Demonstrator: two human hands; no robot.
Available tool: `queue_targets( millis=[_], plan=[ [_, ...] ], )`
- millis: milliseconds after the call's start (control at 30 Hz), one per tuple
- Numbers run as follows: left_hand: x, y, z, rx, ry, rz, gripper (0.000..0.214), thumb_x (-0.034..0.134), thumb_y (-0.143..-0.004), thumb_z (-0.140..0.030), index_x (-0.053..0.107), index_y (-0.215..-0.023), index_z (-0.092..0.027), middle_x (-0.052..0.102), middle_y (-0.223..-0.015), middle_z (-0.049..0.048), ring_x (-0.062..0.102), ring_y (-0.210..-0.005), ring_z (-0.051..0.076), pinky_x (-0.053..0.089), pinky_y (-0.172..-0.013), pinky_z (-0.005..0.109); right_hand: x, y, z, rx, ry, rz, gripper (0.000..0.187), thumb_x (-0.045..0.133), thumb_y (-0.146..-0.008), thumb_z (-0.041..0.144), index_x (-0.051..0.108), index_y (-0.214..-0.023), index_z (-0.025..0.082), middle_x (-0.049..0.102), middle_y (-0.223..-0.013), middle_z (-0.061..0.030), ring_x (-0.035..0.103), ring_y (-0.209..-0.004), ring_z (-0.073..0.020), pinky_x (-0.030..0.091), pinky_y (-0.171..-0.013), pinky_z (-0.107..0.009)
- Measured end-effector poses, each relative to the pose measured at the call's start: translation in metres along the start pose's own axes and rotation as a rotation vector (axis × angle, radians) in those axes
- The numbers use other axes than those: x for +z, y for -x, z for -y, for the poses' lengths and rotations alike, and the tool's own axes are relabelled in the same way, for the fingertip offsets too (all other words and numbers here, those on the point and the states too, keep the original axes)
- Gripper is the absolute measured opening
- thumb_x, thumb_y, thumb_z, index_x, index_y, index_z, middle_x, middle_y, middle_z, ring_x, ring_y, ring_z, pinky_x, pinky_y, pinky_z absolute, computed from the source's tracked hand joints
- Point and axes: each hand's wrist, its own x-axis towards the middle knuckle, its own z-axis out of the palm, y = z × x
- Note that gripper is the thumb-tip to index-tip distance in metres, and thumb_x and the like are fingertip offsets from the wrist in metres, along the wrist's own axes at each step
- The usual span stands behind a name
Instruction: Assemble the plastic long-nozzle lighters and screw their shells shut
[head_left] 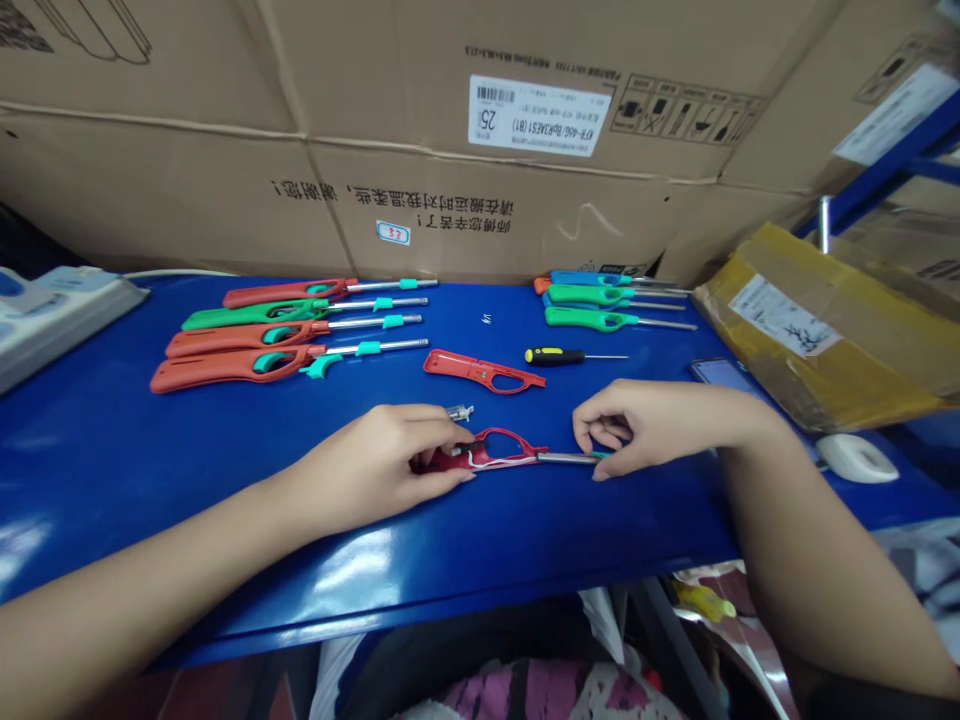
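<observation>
An opened red lighter half [504, 452] with white wiring inside lies on the blue table [225, 450]. My left hand [390, 455] is closed on its handle end. My right hand [645, 425] pinches its metal tube near a teal collar. A small metal part [460, 412] sits just above my left fingers. The other red shell half [484, 371] lies empty a little further back, and a screwdriver with a black and yellow handle [566, 356] lies to its right.
Several assembled long lighters, red and green, lie at the back left [285, 335]; more in blue and green at the back right [607, 300]. Cardboard boxes [480, 130] wall the back. A yellow-taped parcel [832, 325], a phone [720, 372], a white object [855, 457] right; power strip [52, 310] left.
</observation>
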Motion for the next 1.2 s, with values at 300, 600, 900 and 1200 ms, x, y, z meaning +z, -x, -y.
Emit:
queue_targets(
  millis=[300, 600, 900, 1200],
  plan=[
    [0.0, 0.0, -0.001, -0.026, 0.043, -0.01, 0.02, 0.067, -0.093, -0.025, 0.073, -0.11, -0.017, 0.066, -0.082, 0.0009, 0.061, -0.07, 0.01, 0.048, -0.063, 0.02, 0.0, -0.004, -0.002, -0.052, 0.005, -0.124, 0.023, 0.073, -0.084, 0.042, 0.067, -0.092, 0.021, 0.055, -0.074, 0.0034, 0.051, -0.067, -0.0119, 0.04, -0.058, -0.024],
    [0.001, 0.001, -0.001, -0.065, 0.056, -0.014, 0.023, 0.066, -0.092, -0.026, 0.073, -0.114, -0.019, 0.068, -0.084, 0.0023, 0.062, -0.071, 0.012, 0.049, -0.062, 0.021, 0.014, -0.032, -0.002, -0.097, 0.201, -0.747, 0.021, 0.057, -0.097, 0.034, 0.066, -0.11, 0.021, 0.064, -0.111, -0.0084, 0.061, -0.102, -0.0221, 0.05, -0.088, -0.036],
    [0.002, 0.003, 0.0, -0.052, 0.041, -0.021, 0.024, 0.066, -0.093, -0.026, 0.072, -0.115, -0.021, 0.069, -0.083, 0.0022, 0.063, -0.071, 0.012, 0.051, -0.062, 0.021, 0.011, -0.031, -0.018, 0.148, 0.25, -0.671, 0.038, 0.052, -0.096, 0.031, 0.054, -0.134, 0.024, 0.057, -0.133, -0.0116, 0.063, -0.111, -0.0282, 0.053, -0.089, -0.041],
    [-0.003, 0.0, -0.003, -0.032, 0.045, 0.007, 0.026, 0.069, -0.089, -0.022, 0.072, -0.115, -0.017, 0.067, -0.083, 0.0027, 0.06, -0.066, 0.011, 0.049, -0.059, 0.02, 0.015, -0.033, -0.022, 0.132, 0.256, -0.679, 0.036, 0.051, -0.097, 0.034, 0.056, -0.131, 0.026, 0.056, -0.131, -0.0094, 0.065, -0.094, -0.0222, 0.053, -0.079, -0.036]
  ],
)
